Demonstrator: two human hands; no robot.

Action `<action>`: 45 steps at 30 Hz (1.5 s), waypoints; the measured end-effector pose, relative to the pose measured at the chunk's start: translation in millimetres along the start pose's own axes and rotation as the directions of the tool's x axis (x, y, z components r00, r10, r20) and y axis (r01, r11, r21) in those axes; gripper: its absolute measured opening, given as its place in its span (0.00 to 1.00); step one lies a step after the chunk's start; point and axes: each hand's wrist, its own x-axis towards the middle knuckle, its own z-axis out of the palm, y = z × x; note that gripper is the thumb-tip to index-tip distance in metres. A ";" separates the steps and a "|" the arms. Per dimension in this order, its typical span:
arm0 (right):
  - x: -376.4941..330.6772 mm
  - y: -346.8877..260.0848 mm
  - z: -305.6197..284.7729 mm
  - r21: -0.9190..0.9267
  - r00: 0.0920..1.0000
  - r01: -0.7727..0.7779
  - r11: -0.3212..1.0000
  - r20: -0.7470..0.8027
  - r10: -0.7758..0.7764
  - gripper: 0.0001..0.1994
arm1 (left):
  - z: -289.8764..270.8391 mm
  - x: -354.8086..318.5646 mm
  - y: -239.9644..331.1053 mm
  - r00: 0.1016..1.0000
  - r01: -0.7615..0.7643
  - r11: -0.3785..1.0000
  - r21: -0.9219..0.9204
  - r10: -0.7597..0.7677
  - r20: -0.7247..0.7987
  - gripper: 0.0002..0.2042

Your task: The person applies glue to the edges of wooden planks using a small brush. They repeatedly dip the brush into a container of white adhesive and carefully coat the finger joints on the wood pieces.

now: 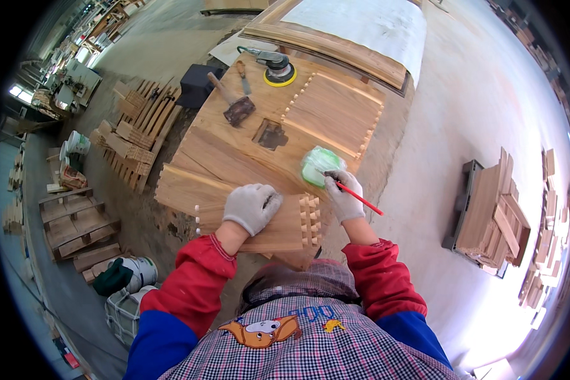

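Observation:
My left hand [253,209], in a whitish glove, is closed over the far edge of a wooden board [282,228] close to my body. Dovetail cuts run along the ends of that board. In my gloved right hand [344,196] is a thin red stick [364,202], its outer end pointing to the lower right. Its inner end is hidden by the fingers, which are beside a green tub wrapped in clear plastic [318,166]. Another dovetailed board [196,187] lies on the workbench under and left of my left hand.
On the wooden workbench [234,147] are a dovetailed panel [332,114], a mallet [239,111], a chisel [242,76] and a sander with a yellow-edged pad [277,68]. A rectangular hole [270,135] opens in the bench. Stacked boards [491,218] stand right; pallets [76,221] lie left.

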 end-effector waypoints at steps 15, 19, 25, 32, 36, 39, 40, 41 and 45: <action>-15.9 17.7 -4.9 0.730 0.839 -0.435 0.527 0.116 0.532 0.10 | 2.0 -0.7 -3.3 1.000 -0.012 1.000 -0.013 0.012 0.001 0.11; -17.9 30.6 0.4 0.867 0.759 -0.419 0.268 0.173 0.628 0.12 | -1.2 -1.1 -2.4 1.000 -0.018 0.999 -0.042 0.019 0.009 0.11; -16.9 48.1 3.0 0.906 0.666 -0.419 -0.055 0.348 0.660 0.10 | -9.0 -8.4 6.8 0.975 -0.155 0.949 0.275 0.192 -0.114 0.17; -25.4 46.0 6.9 0.908 0.647 -0.410 -0.085 0.356 0.675 0.06 | -2.4 -27.5 4.8 0.993 0.010 0.980 0.197 0.012 -0.113 0.18; -25.8 58.4 11.4 0.920 0.682 -0.392 -0.016 0.302 0.666 0.06 | -1.6 -27.2 6.7 0.993 0.020 0.991 0.130 -0.004 -0.119 0.16; -26.7 64.9 13.4 0.923 0.697 -0.381 -0.059 0.328 0.637 0.06 | -0.3 -26.7 5.8 0.991 0.018 0.992 0.124 -0.001 -0.132 0.15; -28.5 60.2 12.8 0.920 0.702 -0.385 -0.068 0.340 0.626 0.06 | 0.0 -28.0 5.3 0.991 0.020 0.992 0.122 -0.003 -0.135 0.14; -30.8 55.6 11.2 0.918 0.707 -0.388 -0.078 0.351 0.614 0.06 | 0.2 -28.7 4.7 0.991 0.023 0.992 0.121 -0.007 -0.133 0.14; -39.1 44.3 5.2 0.928 0.761 -0.368 -0.062 0.339 0.553 0.06 | 0.8 -27.6 3.9 0.990 0.014 0.993 0.115 0.002 -0.138 0.14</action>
